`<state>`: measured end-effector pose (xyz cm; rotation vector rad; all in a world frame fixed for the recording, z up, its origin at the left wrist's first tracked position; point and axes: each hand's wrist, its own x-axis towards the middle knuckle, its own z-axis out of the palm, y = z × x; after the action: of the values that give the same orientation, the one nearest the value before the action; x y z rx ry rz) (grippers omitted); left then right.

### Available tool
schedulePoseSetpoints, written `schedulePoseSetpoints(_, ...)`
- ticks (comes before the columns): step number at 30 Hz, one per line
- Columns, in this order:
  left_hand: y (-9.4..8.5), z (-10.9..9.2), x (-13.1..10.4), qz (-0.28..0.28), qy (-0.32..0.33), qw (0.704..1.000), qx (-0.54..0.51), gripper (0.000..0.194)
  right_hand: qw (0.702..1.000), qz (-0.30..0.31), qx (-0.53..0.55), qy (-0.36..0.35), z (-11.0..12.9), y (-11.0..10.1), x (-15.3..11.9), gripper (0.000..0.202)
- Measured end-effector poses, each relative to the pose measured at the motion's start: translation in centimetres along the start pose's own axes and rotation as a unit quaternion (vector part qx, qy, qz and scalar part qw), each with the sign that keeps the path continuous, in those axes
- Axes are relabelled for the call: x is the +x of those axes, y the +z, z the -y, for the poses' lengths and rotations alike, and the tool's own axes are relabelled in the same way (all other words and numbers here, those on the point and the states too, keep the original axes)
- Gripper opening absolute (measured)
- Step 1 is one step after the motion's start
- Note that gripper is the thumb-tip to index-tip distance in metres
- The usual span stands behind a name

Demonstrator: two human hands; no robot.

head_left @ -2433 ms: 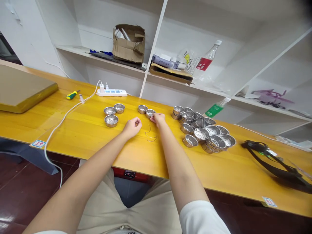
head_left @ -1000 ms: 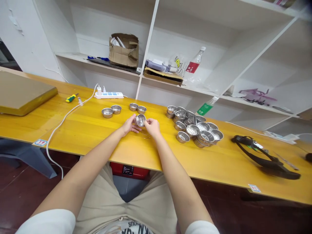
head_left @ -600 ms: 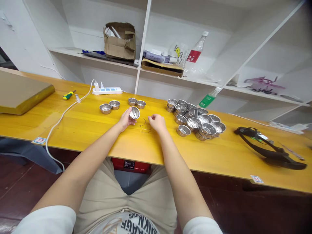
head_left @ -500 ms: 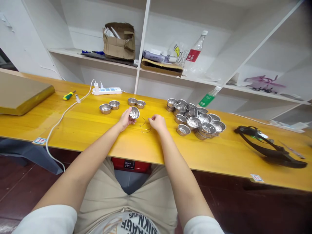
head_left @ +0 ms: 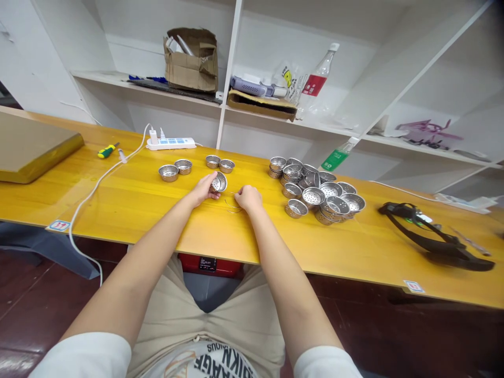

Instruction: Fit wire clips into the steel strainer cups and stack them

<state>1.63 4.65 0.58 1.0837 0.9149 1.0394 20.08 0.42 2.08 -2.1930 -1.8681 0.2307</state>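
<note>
A small perforated metal cup (head_left: 219, 182) is held tilted in my left hand (head_left: 203, 190), its open side turned to the right. My right hand (head_left: 249, 198) is closed in a pinch just right of the cup, and what lies between its fingertips is too small to make out. Thin curved wires (head_left: 233, 209) rest on the yellow table (head_left: 220, 231) between and below the hands. Two metal cups (head_left: 168, 172) stand to the left, and two more (head_left: 213, 161) are behind my left hand. A stacked cluster of similar cups (head_left: 334, 206) is on the right.
A white power strip (head_left: 171, 143), its cable and a green-yellow screwdriver (head_left: 106, 151) are at the back left. A large flat board (head_left: 35, 147) lies far left. Right of the cups are a green-labelled bottle (head_left: 334, 159) and a black strapped device (head_left: 433, 239).
My right hand has moved slightly left, closer to the cup in my left hand. The view has shifted a little.
</note>
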Motion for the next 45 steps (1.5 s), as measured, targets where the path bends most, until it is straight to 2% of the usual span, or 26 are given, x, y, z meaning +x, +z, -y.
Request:
schedulePoseSetpoints(4,-0.1,0.3,-0.1,0.019,0.008,1.000,0.015,0.047,0.996,0.031,-0.082,-0.013,1.3,-0.6,-0.1,0.031)
schedulePoseSetpoints(8,-0.1,0.2,-0.2,0.016,0.013,1.000,0.022,0.047,0.992,0.043,-0.120,-0.024,2.3,-0.7,0.1,0.034)
schedulePoseSetpoints(17,0.1,0.1,-0.5,0.013,0.012,1.000,0.019,0.046,0.982,0.086,-0.151,-0.076,2.2,-1.3,2.0,0.032)
schedulePoseSetpoints(22,-0.1,0.1,-0.5,0.014,0.012,1.000,0.009,0.045,0.982,0.115,-0.125,-0.079,2.4,-1.7,3.3,0.025)
schedulePoseSetpoints(26,-0.2,0.0,-0.5,0.017,0.011,1.000,-0.017,0.048,0.988,0.087,-0.108,-0.071,1.5,-2.2,2.9,0.029)
schedulePoseSetpoints(32,-0.4,0.1,-0.2,0.034,0.016,0.999,-0.025,0.052,0.998,0.006,-0.012,-0.058,-0.5,-3.9,0.9,0.026)
schedulePoseSetpoints(37,-0.3,0.1,-0.3,0.028,0.014,0.999,-0.025,0.050,0.988,-0.084,0.131,-0.022,-1.8,-2.9,0.4,0.015)
schedulePoseSetpoints(42,-0.1,-0.1,-0.7,0.017,0.014,0.999,-0.024,0.049,0.949,-0.121,0.291,0.014,-2.6,-1.2,1.3,0.022)
schedulePoseSetpoints(45,0.0,-0.1,-0.7,0.018,0.015,1.000,-0.014,0.047,0.904,-0.095,0.417,0.023,-2.5,-1.0,1.5,0.018)
